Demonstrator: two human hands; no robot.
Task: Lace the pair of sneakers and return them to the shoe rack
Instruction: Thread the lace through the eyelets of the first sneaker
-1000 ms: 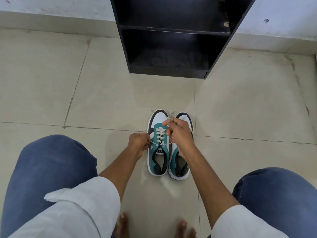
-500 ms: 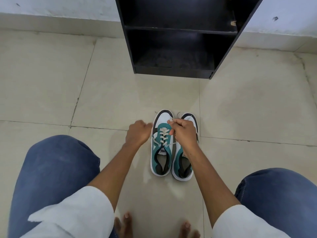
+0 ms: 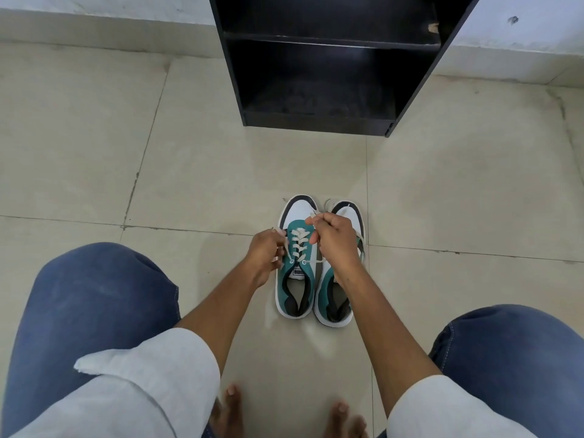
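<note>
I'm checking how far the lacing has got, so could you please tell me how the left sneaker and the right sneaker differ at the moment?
The left sneaker has its white lace crossed up the front in plain view; the right sneaker has its front hidden under the right hand, so its lacing cannot be judged. Both hands, the left hand too, pull lace ends coming from the left sneaker, not the right. Both are teal with white toes, side by side on the floor, toes toward the shoe rack.

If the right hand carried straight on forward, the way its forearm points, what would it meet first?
Probably the white toe of the right teal sneaker just beyond the right hand, then bare tiled floor before the black shoe rack; depth is unclear.
</note>
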